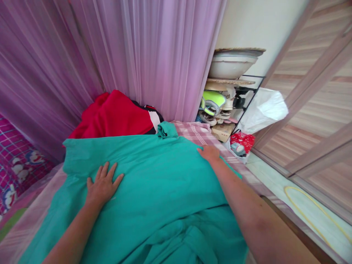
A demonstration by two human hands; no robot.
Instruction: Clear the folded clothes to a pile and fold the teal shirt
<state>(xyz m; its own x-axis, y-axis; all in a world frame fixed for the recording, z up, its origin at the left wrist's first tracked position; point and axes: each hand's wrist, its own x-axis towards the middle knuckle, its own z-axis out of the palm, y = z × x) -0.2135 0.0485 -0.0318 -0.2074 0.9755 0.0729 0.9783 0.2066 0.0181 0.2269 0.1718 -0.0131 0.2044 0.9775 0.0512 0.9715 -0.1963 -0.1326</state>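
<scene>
A large teal cloth (154, 183) lies spread over a bed covered by a pink checked sheet (198, 134). My left hand (103, 183) lies flat on the teal cloth's left part, fingers spread, holding nothing. Resting at the cloth's right edge where it meets the checked sheet is my right hand (210, 153), fingers turned down onto the fabric; whether it pinches the edge cannot be told. Behind the teal cloth lies a heap of red clothes (112, 117) with a dark and white piece beside it.
A purple curtain (123, 51) hangs behind the bed. To the right stands a rack (233, 91) with a white basin, shoes and a box, plus a white plastic bag (264, 110) and a red bag (242, 141). A wooden sliding door (316, 110) and tiled floor lie right.
</scene>
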